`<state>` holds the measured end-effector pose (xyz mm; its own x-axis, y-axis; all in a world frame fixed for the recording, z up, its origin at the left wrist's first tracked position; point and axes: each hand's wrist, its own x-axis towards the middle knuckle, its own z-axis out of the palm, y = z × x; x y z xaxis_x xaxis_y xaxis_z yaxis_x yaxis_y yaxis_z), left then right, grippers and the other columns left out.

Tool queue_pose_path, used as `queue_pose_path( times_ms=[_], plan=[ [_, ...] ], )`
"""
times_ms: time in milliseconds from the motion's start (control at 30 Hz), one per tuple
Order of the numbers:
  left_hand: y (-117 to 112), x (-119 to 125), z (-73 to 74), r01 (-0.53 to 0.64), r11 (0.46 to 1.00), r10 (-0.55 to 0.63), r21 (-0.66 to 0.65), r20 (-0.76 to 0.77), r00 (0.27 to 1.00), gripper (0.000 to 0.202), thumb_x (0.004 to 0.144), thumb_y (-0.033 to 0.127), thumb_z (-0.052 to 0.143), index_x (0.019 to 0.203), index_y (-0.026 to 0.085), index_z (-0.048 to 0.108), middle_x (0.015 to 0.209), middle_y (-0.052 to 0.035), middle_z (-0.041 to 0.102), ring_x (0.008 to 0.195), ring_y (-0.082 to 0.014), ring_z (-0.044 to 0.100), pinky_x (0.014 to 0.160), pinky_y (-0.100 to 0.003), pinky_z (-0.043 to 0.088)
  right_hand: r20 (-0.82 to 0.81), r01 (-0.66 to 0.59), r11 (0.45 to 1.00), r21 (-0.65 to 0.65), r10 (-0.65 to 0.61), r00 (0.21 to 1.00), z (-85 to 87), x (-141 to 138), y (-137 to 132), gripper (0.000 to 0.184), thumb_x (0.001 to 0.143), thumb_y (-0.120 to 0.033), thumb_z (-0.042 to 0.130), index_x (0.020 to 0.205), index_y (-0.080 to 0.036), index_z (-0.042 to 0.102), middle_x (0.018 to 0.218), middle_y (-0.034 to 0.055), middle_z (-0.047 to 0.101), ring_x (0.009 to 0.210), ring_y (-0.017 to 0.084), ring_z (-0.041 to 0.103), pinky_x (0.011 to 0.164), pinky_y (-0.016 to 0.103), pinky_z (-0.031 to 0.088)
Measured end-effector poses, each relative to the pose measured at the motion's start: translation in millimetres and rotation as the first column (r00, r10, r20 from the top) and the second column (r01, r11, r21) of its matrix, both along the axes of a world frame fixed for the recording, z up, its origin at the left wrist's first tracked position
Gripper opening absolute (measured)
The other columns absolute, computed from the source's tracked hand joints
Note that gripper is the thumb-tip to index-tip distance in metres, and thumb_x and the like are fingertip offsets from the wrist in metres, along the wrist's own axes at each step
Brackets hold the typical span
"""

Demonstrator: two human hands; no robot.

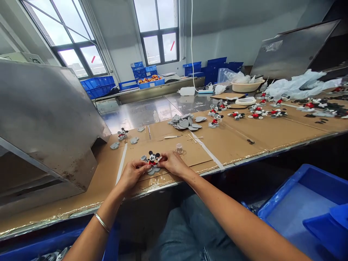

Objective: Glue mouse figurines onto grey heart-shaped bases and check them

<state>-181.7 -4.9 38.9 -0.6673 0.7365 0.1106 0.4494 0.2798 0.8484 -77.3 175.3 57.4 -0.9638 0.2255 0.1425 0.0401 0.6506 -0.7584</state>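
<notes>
Between my two hands, near the front edge of the cardboard-covered bench, stands a Mickey Mouse figurine (153,158) with a red body and black ears, upright on a grey base (153,170). My left hand (133,173) pinches its left side low down, by the body and base. On the other side my right hand (172,163) has its fingers closed on the figurine near its raised white arm. A grey cup-like part (144,158) shows at the figurine's left. Just beyond my right hand sits a small clear cup (179,148).
A pile of grey bases (183,122) lies ahead, with a knife (172,137) and thin sticks (195,138) nearer. Several figurines (216,120) stand or lie to the right. A metal housing (49,130) rises at the left; a blue bin (288,203) is below right.
</notes>
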Motion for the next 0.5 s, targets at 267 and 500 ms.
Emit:
queue_pose_path(
  times_ms=[267,500],
  plan=[
    [-1.0,8.9,4.5,0.031,0.995,-0.030,0.092,-0.011,0.999,0.029,0.088,0.043,0.065,0.087,0.013,0.066,0.078,0.0005,0.065,0.067,-0.0148,0.063,0.063,-0.030,0.053,0.007,0.033,0.998,0.050,-0.034,0.999,4.6,0.5,-1.9,0.018,0.084,-0.029,0.070,0.076,-0.013,0.067,0.072,-0.0009,0.067,0.072,0.016,0.064,0.070,0.030,0.050],
    [4.3,-1.0,9.6,0.090,0.980,-0.075,0.177,-0.088,0.993,0.025,0.086,0.040,0.067,0.089,0.015,0.067,0.093,-0.0040,0.066,0.089,-0.0196,0.063,0.084,-0.041,0.051,-0.008,0.033,0.999,0.042,-0.033,0.999,0.5,-1.9,-0.3,0.010,0.078,-0.022,0.072,0.074,-0.013,0.070,0.067,-0.0013,0.067,0.068,0.015,0.062,0.060,0.024,0.042]
  ],
)
